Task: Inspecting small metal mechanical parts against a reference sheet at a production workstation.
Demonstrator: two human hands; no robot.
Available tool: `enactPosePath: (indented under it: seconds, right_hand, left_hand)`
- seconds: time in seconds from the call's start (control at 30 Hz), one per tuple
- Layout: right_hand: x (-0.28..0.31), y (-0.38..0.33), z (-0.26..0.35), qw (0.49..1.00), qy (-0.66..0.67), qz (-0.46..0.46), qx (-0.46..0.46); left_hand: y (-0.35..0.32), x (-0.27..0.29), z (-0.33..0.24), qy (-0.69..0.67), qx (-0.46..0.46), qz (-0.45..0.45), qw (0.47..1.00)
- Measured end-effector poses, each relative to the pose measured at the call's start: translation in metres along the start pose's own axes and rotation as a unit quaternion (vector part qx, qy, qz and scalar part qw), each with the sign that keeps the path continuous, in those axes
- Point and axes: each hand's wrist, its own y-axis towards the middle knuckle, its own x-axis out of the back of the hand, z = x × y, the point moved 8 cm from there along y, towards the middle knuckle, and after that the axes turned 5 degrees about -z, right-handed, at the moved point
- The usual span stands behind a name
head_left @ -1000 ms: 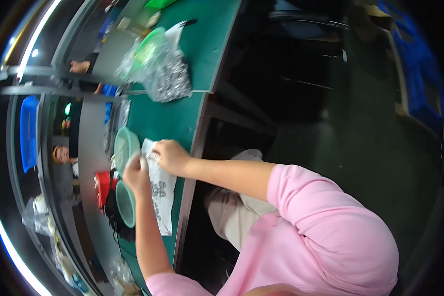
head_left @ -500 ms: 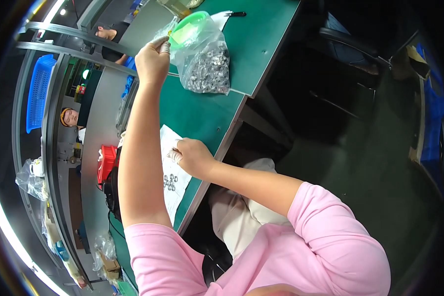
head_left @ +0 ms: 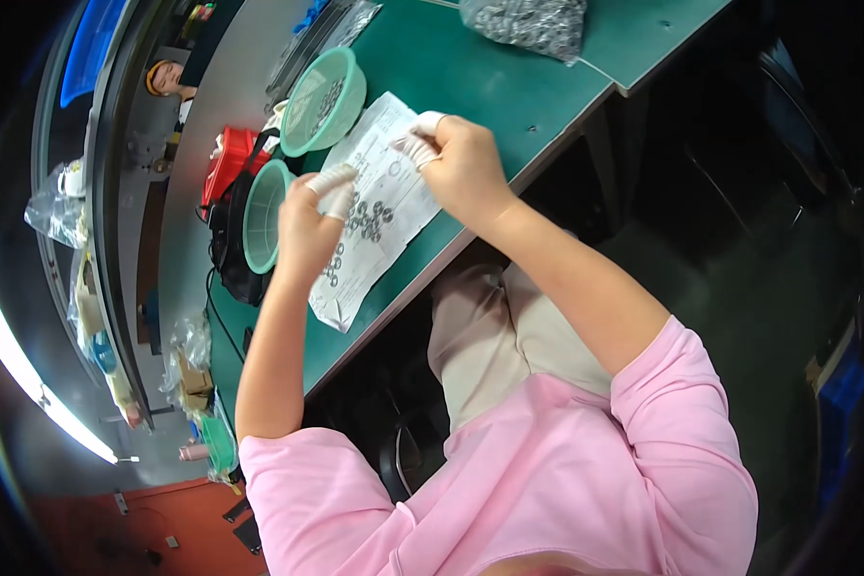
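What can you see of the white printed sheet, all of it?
The white printed sheet, apparently paper, lies slantwise on the green tabletop, its nearest corner creased. Metallic-looking rings lie in loose clusters on its middle and near part. The left hand and right hand overlap its long edges in view; contact is unclear.

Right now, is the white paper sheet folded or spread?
Spread: the paper sheet lies open on the green table under metal rings.
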Motion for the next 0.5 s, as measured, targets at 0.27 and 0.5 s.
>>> enactPosePath:
  seconds: [0.27,0.5]
  right_hand:
    - [-0.003,-0.003,-0.016,0.997,0.002,0.033,-0.063]
    - [-0.006,-0.006,-0.010,0.985,0.000,0.072,-0.154]
  left_hand:
    - [-0.049,-0.030,-0.011,0.038,-0.180,-0.014,0.983]
    - [-0.030,-0.038,-0.002,-0.024,-0.143,-0.002,0.989]
